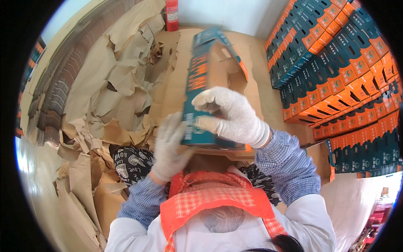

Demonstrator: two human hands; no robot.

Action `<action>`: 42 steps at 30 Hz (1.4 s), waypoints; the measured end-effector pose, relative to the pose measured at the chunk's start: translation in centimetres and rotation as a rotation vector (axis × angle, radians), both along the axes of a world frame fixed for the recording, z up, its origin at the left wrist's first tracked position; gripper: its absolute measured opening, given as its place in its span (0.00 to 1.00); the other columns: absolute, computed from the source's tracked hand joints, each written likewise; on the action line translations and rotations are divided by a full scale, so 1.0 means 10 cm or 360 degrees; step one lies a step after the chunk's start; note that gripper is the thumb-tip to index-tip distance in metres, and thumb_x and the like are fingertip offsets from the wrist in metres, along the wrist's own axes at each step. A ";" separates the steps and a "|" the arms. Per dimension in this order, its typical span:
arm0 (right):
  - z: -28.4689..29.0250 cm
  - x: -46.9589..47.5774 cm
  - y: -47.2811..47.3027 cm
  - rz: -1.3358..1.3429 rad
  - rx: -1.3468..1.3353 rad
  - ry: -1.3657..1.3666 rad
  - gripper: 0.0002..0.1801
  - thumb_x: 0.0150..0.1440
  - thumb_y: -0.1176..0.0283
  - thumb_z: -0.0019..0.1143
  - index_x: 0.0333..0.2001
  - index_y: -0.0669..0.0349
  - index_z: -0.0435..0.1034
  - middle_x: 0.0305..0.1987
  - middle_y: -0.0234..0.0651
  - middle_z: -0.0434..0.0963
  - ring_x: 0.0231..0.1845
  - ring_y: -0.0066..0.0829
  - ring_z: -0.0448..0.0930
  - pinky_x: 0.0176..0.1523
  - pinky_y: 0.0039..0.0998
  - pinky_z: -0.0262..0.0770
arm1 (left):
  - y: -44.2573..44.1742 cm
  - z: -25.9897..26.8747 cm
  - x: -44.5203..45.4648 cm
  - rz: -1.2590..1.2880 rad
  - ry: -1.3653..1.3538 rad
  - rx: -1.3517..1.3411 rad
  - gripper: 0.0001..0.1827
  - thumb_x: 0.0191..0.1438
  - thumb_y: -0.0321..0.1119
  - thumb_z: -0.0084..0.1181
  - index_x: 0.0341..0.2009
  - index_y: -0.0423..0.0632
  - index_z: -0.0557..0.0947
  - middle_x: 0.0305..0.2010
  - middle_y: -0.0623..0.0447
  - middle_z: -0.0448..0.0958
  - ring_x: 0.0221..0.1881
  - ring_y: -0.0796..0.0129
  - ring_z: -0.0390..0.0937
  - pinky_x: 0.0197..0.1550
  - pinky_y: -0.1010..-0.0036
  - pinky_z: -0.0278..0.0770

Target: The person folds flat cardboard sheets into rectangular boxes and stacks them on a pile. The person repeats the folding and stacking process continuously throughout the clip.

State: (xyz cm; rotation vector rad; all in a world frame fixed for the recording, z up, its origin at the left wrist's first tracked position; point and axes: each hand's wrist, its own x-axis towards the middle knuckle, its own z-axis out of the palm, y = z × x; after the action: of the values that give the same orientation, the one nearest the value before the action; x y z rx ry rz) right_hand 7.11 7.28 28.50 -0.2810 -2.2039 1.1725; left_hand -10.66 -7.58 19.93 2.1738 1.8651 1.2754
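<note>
A teal and orange cardboard carton (196, 85) lies before me on flat brown cardboard, slightly blurred. Its bare brown inside faces up and to the right, and a flap with a hand slot stands at the far end. My left hand (171, 143), in a white knit glove, is beside the carton's near left corner with the fingers extended. Blur hides whether it touches. My right hand (234, 115), gloved alike, is over the near part of the carton. Its thumb and curled fingers are apart, with nothing visible between them.
Brown cardboard sheets (256, 104) lie under the carton. Torn, crumpled paper (122, 78) heaps along the left, beside stacked corrugated board (63, 75). Rows of orange and teal cartons (333, 78) are piled at right. A red cylinder (172, 15) stands by the far wall.
</note>
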 end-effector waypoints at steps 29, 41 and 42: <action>-0.37 4.52 -1.06 -0.2307 -0.0277 -0.1459 0.44 0.37 0.56 0.76 0.58 0.61 0.69 0.52 0.48 0.77 0.55 0.50 0.77 0.60 0.41 0.72 | 0.33 -0.74 1.01 -0.0926 -0.0341 -0.0994 0.26 0.55 0.28 0.59 0.59 0.39 0.76 0.59 0.37 0.76 0.62 0.50 0.74 0.64 0.65 0.68; -0.40 4.99 -0.73 -0.1947 -0.0359 -0.1097 0.40 0.42 0.62 0.75 0.58 0.63 0.69 0.47 0.45 0.81 0.50 0.40 0.81 0.59 0.33 0.74 | 0.11 -0.94 0.96 -0.0980 -0.0081 -0.1035 0.23 0.55 0.30 0.60 0.56 0.39 0.78 0.56 0.37 0.78 0.58 0.47 0.75 0.60 0.64 0.72; -0.28 4.97 -0.75 -0.1930 -0.0569 -0.0983 0.39 0.42 0.65 0.75 0.59 0.63 0.69 0.47 0.43 0.82 0.49 0.35 0.82 0.56 0.31 0.75 | 0.08 -0.93 0.90 -0.0947 -0.0065 -0.1056 0.23 0.55 0.30 0.60 0.56 0.39 0.78 0.56 0.37 0.78 0.58 0.47 0.75 0.61 0.64 0.72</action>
State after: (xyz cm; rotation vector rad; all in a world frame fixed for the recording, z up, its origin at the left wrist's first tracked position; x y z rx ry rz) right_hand 56.85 -0.25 25.67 -1.9900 -1.6290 0.7508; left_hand -1.70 -6.82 10.59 2.0364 1.2088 0.4882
